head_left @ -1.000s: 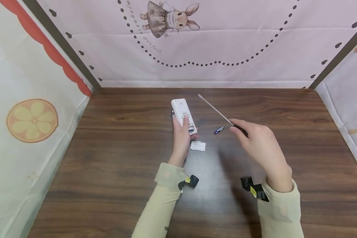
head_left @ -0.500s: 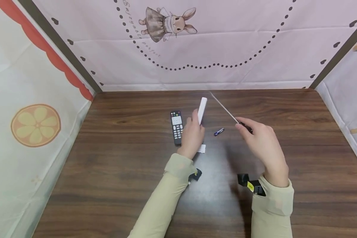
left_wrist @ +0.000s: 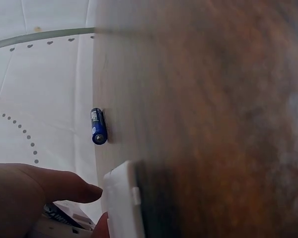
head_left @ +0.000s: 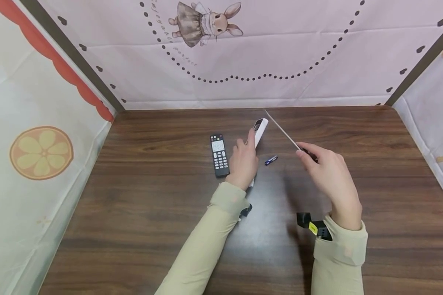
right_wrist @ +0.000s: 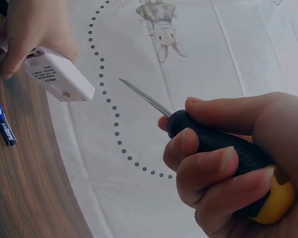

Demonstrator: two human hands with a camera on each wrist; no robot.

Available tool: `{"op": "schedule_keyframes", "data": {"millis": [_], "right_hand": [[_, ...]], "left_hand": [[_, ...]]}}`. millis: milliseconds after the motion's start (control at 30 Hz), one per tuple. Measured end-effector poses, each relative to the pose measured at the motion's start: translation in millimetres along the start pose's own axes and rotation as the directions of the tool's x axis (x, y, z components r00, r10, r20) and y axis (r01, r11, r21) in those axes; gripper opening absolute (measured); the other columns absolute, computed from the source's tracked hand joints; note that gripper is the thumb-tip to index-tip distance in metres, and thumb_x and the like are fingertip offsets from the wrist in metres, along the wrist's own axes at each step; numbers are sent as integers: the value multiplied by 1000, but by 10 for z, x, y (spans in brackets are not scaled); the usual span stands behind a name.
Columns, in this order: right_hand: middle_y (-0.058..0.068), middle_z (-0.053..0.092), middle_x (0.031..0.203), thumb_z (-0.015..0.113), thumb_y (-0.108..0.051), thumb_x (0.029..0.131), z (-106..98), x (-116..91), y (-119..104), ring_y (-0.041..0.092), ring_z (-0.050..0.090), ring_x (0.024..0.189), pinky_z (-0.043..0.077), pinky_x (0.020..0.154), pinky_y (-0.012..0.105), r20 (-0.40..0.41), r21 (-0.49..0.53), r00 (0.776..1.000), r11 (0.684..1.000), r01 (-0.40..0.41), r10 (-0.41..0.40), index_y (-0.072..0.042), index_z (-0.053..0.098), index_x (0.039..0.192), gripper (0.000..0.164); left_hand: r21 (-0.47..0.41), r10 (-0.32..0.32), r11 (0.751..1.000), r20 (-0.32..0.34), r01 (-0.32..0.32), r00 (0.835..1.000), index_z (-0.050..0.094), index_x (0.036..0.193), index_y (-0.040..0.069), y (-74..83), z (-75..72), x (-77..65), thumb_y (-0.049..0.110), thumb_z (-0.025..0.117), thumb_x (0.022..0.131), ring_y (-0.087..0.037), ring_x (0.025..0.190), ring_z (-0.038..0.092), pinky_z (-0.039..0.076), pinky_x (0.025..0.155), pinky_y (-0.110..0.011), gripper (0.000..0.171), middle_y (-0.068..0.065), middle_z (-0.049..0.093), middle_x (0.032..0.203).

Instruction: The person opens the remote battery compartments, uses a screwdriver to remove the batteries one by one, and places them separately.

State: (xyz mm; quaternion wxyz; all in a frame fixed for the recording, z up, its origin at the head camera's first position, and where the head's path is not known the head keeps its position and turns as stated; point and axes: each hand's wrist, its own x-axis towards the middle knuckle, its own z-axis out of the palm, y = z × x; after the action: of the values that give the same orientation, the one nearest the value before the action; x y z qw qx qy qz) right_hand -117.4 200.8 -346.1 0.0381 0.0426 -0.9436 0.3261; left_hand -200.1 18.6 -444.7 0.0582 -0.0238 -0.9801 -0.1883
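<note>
Shifting rightward since 0.5 s ago, the left hand [head_left: 243, 162] is carrying the white remote [head_left: 261, 130] along with it, and we are now seeing a dark display [head_left: 258, 124] at the far end, ahead of the fingers. We are finding those left fingers gripping the remote, the index finger lying along it, while the printed side is facing the right wrist camera. To the left of these fingers, the dark remote [head_left: 219, 155] is lying buttons up, and we are seeing more of it than before. Behind the fingers, near the wrist, a white cover [head_left: 252, 181] is lying mostly hidden

Between the 2 hands, nearer the left fingertips, 1 blue battery [head_left: 271, 160] is resting on the brown table [head_left: 151, 205]. We are seeing the right hand [head_left: 332, 172] curling its fingers round the black and yellow handle of a screwdriver [right_wrist: 218, 139], the thumb pressing along the top. From the right fingertips, the slim shaft [head_left: 283, 132] is pointing forward and left, its tip showing apart from the white remote
</note>
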Motion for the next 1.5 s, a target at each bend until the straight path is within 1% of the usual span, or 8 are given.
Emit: {"op": "schedule_keyframes", "data": {"millis": [200, 433, 667, 833, 933, 1133, 1367, 1500], "right_hand": [[10, 65, 110, 44, -42, 95, -34, -13, -1, 27, 57, 92, 43, 79, 46, 25, -3, 999, 1000, -23, 23, -20, 55, 128, 42], [6, 65, 94, 43, -45, 95, -28, -17, 10, 22, 55, 80, 41, 71, 38, 33, -12, 998, 999, -46, 46, -22, 54, 129, 43], [6, 65, 93, 42, -45, 95, -44, -10, 16, 23, 55, 81, 41, 71, 38, 46, -8, 998, 999, -37, 38, -22, 54, 130, 43], [6, 65, 95, 42, -47, 94, -40, -14, 22, 22, 55, 81, 41, 71, 38, 50, -8, 997, 998, -55, 56, -23, 53, 130, 44], [5, 64, 89, 42, -48, 94, -30, -20, 32, 21, 55, 77, 40, 68, 35, 50, -14, 997, 998, -66, 66, -24, 53, 130, 44], [5, 60, 77, 41, -46, 95, -25, -25, 49, 19, 53, 67, 39, 60, 30, 63, -4, 996, 998, -59, 59, -22, 52, 131, 45], [3, 61, 78, 41, -48, 94, -40, -22, 50, 18, 52, 68, 38, 61, 30, 59, -11, 996, 998, -64, 65, -24, 53, 130, 45], [3, 60, 77, 41, -48, 94, -39, -23, 44, 17, 52, 67, 39, 60, 30, 62, -8, 996, 998, -67, 68, -24, 53, 130, 45]], "left_hand": [[12, 5, 1000, 8, -5, 1000, 14, 145, 27, 14, -13, 4, 16, 67, 79, -27, 87, 54, 49, 56, -36, 85, -15, 48, 109], [26, 10, 1000, 27, -11, 1000, 12, 146, 29, 2, 1, 12, 21, 72, 77, -26, 91, 52, 50, 58, -36, 92, -15, 46, 111], [13, 4, 1000, 29, -4, 1000, 9, 147, 30, -15, -3, 23, 23, 75, 74, -26, 91, 50, 50, 59, -36, 99, -15, 44, 110], [-6, -9, 1000, 40, 10, 999, 8, 146, 29, -19, -10, 37, 34, 77, 72, -29, 96, 50, 52, 64, -38, 102, -17, 44, 114], [-21, -15, 1000, 48, 16, 999, 8, 146, 28, -19, -12, 39, 38, 77, 72, -30, 96, 51, 52, 65, -39, 101, -17, 44, 113], [-31, -21, 999, 61, 23, 998, 7, 146, 28, -23, -17, 41, 40, 76, 72, -30, 95, 51, 51, 66, -39, 102, -16, 44, 112], [-75, -29, 997, 57, 33, 998, 9, 146, 26, -34, -20, 69, 41, 76, 72, -30, 93, 50, 50, 68, -40, 101, -16, 44, 110], [-99, -46, 994, 79, 54, 996, 7, 147, 26, -46, -29, 69, 43, 69, 78, -29, 93, 50, 50, 70, -40, 94, -16, 44, 112]]}}
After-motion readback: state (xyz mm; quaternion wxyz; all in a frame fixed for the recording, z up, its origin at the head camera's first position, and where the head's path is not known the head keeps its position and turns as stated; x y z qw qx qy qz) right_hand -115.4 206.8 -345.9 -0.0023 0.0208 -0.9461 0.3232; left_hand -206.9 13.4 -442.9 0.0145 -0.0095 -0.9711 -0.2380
